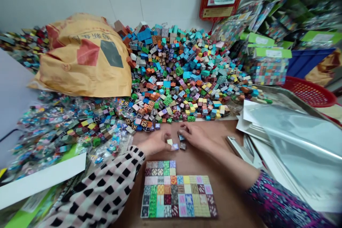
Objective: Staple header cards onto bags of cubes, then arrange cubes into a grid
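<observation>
My left hand (157, 141) rests on the brown table, its curled fingertips beside a pale yellow cube (170, 142) and a lilac cube (175, 146). Facing it, my right hand (192, 134) has its fingers bent around a dark blue cube (181, 137); a dark grey cube (183, 146) lies just below. Nearer to me, patterned cubes are packed into a flat block (177, 196), with a narrower part rising at its upper left. Whether my left fingertips hold anything is hard to tell.
Behind my hands rises a large pile of colourful cubes (184, 78). A yellow sack (91, 60) lies on it at the left. Plastic sheets (301, 139) and a red basket (310, 91) are at the right, small wrapped pieces (64, 121) at the left.
</observation>
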